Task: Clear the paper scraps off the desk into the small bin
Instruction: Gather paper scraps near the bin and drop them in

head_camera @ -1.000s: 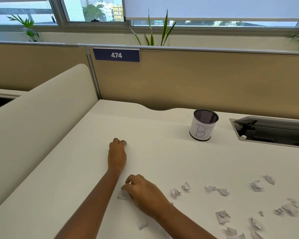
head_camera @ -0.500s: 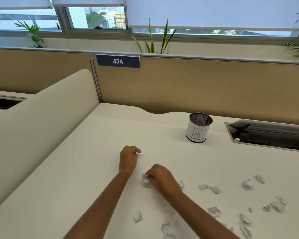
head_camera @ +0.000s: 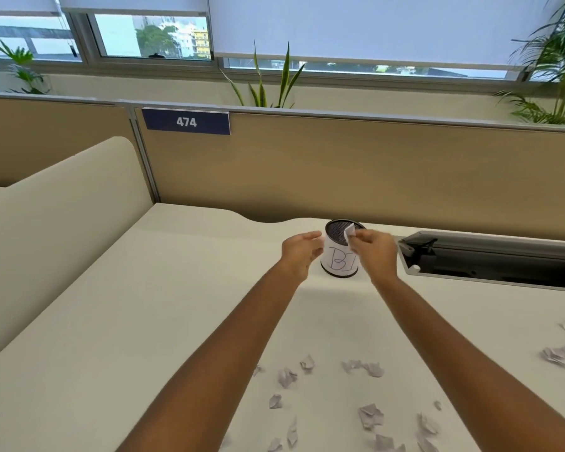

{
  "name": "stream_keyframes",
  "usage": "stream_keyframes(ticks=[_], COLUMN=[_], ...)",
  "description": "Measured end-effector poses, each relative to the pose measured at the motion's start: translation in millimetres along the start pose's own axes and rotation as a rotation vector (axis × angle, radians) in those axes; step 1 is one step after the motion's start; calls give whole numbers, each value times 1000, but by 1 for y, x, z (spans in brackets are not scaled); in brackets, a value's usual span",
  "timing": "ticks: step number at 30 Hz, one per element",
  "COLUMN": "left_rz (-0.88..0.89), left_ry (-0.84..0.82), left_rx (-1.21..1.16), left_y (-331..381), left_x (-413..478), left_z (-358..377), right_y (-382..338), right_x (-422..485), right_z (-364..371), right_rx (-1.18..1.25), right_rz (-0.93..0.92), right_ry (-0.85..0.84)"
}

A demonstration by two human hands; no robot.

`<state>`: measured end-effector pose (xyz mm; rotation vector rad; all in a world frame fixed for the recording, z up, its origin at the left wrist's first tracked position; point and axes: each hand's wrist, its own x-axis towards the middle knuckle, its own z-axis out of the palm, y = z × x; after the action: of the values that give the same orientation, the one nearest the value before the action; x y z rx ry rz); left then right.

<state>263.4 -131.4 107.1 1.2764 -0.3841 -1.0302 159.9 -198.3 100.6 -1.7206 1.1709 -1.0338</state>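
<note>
Both of your hands have gone up from the near part of the desk to the small bin [head_camera: 340,252] at the back. Your right hand [head_camera: 374,252] was down among the scraps a moment ago; now it pinches one white paper scrap [head_camera: 349,230] right over the bin's dark open top. Your left hand [head_camera: 302,254] is loose, with its fingers spread and nothing in it, just beside the bin's left wall. You may be touching the bin, but it is too blurry to tell.

Your desk [head_camera: 144,321] is big, flat and cream white. Many more crumpled paper scraps [head_camera: 369,415] lie on the near right part, well apart from the bin. A dark cable tray [head_camera: 490,259] is sunk into the desk to the right of the bin. Behind the desk stands a tan wall panel with a blue sign [head_camera: 186,121] that says 474. Green plants [head_camera: 268,83] and windows with white blinds are behind that.
</note>
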Motion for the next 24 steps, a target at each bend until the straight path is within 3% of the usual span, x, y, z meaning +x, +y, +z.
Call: stream_keyframes(ticks=[5,13,16,21,24], left_rz=[-66,-105,-105,108,209], left_ry=[26,20,-40,-88,-49], left_rx=[-114,145,228,365,589], left_y=[19,23,19,11,-4], left_x=[29,49,47,24,0], left_z=[38,48,44,32,19], right_y=[-12,-6,0,12,25], right_x=[44,64,59,33,2], right_z=[-2,9,8,-7,-16], right_rx=[5,-47,-35,41,27], right_rz=[61,294,281,196,181], right_ry=[55,-48,-48,-14,-33])
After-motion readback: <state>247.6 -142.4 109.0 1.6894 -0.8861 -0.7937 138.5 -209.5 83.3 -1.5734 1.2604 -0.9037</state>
